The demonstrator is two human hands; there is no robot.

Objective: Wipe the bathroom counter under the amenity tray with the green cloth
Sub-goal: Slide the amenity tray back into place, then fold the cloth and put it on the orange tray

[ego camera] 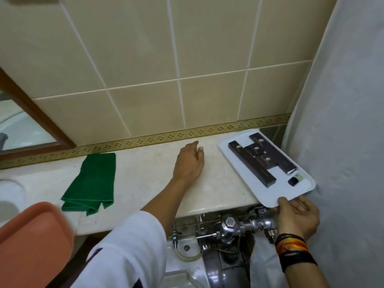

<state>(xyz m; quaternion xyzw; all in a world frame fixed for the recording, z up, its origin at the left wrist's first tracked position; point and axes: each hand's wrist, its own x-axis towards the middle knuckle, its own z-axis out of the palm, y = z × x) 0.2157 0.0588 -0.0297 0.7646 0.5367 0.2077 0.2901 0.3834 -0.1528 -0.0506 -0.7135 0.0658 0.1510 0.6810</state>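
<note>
Two hands are in view, and I read this as the task barely begun. My right hand pinches the near edge of the white amenity tray, thumb on top and fingers curled beneath, at the right end of the tabletop beside the grey wall. The tray carries several dark boxes and a small dark bottle, and its near corner hangs out past the tabletop's front edge, above the chrome flush valve. Whether it is lifted or flat on the stone, I cannot tell. My left hand lies open, palm down, on the bare stone just left of the tray, holding nothing. The green cloth sits folded and untouched, well apart to the left, near the mirror frame. So nothing looks wiped yet: the tray must clear its spot, the cloth must be fetched, and the patch beneath rubbed down.
</note>
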